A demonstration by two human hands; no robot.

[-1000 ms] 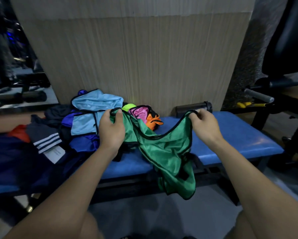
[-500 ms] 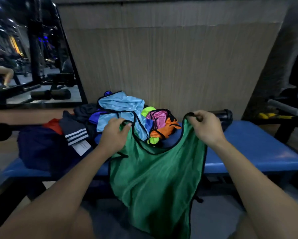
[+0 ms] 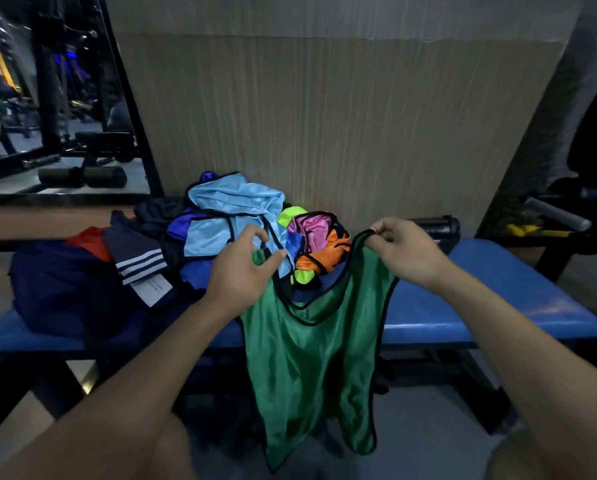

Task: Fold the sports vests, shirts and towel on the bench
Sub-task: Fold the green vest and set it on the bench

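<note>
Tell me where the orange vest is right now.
In the head view, the orange vest lies in the clothes pile on the blue bench, right of centre, between the pink vest and the green vest.

Gym interior. Padded blue bench (image 3: 498,296), wall mirror (image 3: 48,98) reflecting weight machines, foam roller pads (image 3: 82,176).

The vest (image 3: 311,358) is green with black trim. The bench (image 3: 463,299) is blue. In the pile, one vest (image 3: 228,209) is light blue, another (image 3: 321,254) orange, and a dark shirt (image 3: 139,263) has white stripes.
</note>
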